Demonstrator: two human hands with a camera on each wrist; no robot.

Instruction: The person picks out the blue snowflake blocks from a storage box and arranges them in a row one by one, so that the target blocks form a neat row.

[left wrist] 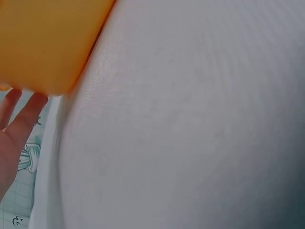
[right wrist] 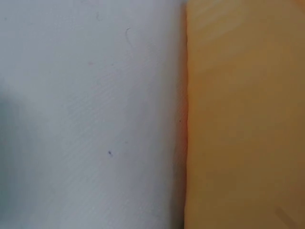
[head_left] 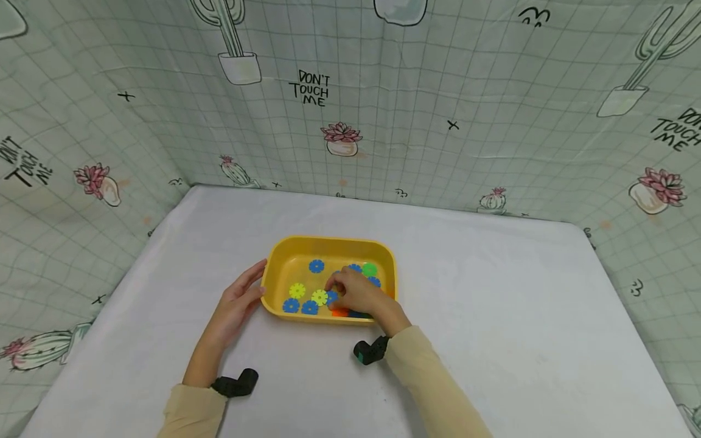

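A yellow plastic tray (head_left: 328,238) holds several notched, flower-like discs, among them blue discs (head_left: 316,266), yellow discs (head_left: 297,291), a green disc (head_left: 369,269) and an orange piece (head_left: 339,312). My left hand (head_left: 235,307) touches the tray's left end with fairly straight fingers; the left wrist view shows its fingertips (left wrist: 32,107) against the tray wall (left wrist: 52,43). Inside the tray, my right hand (head_left: 358,294) bends its fingers down among the discs, beside a yellow and a blue one. Whether it pinches a disc is hidden. The right wrist view has only tray wall (right wrist: 243,114) and cloth.
A white cloth (head_left: 493,316) covers the table under the tray. Behind and at both sides hangs a checked curtain (head_left: 405,91) with plant drawings. A black wrist camera (head_left: 237,383) sits on the left wrist, and another black camera (head_left: 371,351) on the right.
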